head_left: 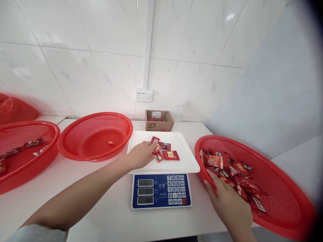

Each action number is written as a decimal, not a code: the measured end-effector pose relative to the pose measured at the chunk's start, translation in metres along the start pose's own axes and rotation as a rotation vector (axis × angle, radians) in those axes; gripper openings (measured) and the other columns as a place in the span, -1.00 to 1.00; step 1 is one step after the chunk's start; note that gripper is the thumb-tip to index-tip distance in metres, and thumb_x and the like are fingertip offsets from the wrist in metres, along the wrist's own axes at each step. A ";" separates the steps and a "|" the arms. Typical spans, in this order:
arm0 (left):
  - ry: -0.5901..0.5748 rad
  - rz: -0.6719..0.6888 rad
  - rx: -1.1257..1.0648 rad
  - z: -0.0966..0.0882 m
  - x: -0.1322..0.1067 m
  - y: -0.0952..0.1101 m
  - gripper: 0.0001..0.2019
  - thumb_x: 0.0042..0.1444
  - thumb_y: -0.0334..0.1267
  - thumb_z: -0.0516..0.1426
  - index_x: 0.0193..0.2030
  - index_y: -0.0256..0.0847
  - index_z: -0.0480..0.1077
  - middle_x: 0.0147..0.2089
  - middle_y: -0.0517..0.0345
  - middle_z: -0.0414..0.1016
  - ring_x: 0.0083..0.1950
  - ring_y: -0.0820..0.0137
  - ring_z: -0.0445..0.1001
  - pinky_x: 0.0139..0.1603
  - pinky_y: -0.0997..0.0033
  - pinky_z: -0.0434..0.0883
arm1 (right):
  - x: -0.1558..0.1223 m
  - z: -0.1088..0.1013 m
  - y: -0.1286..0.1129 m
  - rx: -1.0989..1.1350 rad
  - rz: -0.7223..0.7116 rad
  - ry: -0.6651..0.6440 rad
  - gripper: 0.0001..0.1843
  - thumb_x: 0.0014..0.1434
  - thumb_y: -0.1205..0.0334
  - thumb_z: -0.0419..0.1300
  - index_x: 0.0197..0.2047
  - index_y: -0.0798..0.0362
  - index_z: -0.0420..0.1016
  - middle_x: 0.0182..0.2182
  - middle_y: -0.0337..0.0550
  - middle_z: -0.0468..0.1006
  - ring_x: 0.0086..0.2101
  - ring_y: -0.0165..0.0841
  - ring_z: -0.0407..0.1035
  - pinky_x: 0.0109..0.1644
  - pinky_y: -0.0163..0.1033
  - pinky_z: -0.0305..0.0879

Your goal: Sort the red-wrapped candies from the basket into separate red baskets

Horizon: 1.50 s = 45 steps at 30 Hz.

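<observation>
from where i stand, the left hand (pixel 142 155) is over the white weighing pan (pixel 188 166) of a digital price-computing scale (pixel 161 191), palm down, fingers half curled on a loose cluster of small red snack packets (pixel 171 155); i can't tell whether the fingertips grip one or only touch it. the right hand (pixel 228 201) seems closed on the near rim of the right-hand red perforated basket (pixel 282 198), thumb outside and fingers over the edge, beside a heap of the same sort of packets (pixel 246 183); how firm the hold is i can't say. to the left, the middle red basket (pixel 121 129) carries one small packet (pixel 111 143), and an open cardboard box (pixel 158 126) stands behind the pan. the scale's lower two readouts show zeros; the top one is hard to make out. i'd judge the step in hand to be handling a small batch of packets on the pan. the next move, to my mind, calls for a light pinch on one wrapper's edge, with no weight leaned on the pan and the basket rim held steady.
</observation>
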<state>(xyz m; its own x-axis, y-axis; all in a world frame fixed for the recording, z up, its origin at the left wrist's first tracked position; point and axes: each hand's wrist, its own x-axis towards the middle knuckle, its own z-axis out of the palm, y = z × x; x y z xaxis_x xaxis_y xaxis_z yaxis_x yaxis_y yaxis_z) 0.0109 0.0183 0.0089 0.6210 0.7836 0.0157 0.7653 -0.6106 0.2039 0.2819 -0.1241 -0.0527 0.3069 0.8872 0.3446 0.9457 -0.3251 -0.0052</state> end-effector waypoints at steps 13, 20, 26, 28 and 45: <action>0.220 -0.377 0.272 -0.032 -0.025 -0.042 -0.70 0.12 -0.43 -0.07 -0.04 -0.31 0.34 -0.09 -0.17 0.36 -0.04 0.08 0.33 -0.14 0.15 0.33 | -0.001 -0.001 0.000 0.029 -0.051 0.035 -0.51 0.28 0.07 -0.15 0.09 0.04 0.44 -0.16 -0.04 0.60 -0.33 -0.26 0.49 -0.37 -0.20 0.45; 0.102 0.137 0.003 -0.010 -0.018 -0.013 -0.61 0.11 -0.47 -0.02 0.04 -0.08 0.38 -0.01 0.05 0.37 0.06 0.27 0.30 0.06 0.29 0.29 | -0.001 0.003 0.001 0.014 -0.036 0.042 -0.51 0.29 0.04 -0.15 0.09 0.01 0.43 -0.17 -0.08 0.60 -0.33 -0.24 0.50 -0.41 -0.20 0.44; -0.012 0.316 0.045 0.011 0.012 0.017 -0.66 0.09 -0.51 -0.02 -0.07 -0.16 0.43 -0.06 -0.04 0.39 -0.01 0.21 0.33 0.00 0.21 0.32 | -0.001 0.009 0.005 -0.021 -0.095 0.072 -0.53 0.29 0.07 -0.12 0.12 0.03 0.40 -0.16 -0.06 0.60 -0.32 -0.25 0.51 -0.39 -0.23 0.43; -0.009 0.311 0.027 0.009 0.014 0.018 -0.74 0.08 -0.47 0.01 -0.14 -0.19 0.43 -0.05 -0.03 0.40 0.01 0.21 0.33 0.02 0.22 0.31 | -0.002 0.010 0.006 -0.026 -0.112 0.074 -0.53 0.29 0.08 -0.12 0.12 0.03 0.40 -0.15 -0.07 0.59 -0.30 -0.27 0.51 -0.37 -0.24 0.43; 0.273 -0.225 0.063 -0.026 -0.022 -0.058 -0.67 0.12 -0.51 -0.14 -0.14 -0.21 0.37 -0.06 -0.04 0.37 -0.03 0.24 0.37 -0.14 0.31 0.37 | -0.003 0.013 0.006 -0.057 -0.096 0.107 -0.53 0.30 0.07 -0.13 0.12 0.06 0.39 -0.17 -0.10 0.60 -0.36 -0.27 0.51 -0.45 -0.23 0.38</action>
<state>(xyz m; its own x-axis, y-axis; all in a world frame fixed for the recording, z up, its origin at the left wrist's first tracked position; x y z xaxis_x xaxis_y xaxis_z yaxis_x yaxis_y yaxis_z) -0.0517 0.0390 0.0226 0.3742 0.8957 0.2400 0.8919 -0.4186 0.1715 0.2885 -0.1240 -0.0662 0.1996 0.8758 0.4395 0.9614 -0.2618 0.0850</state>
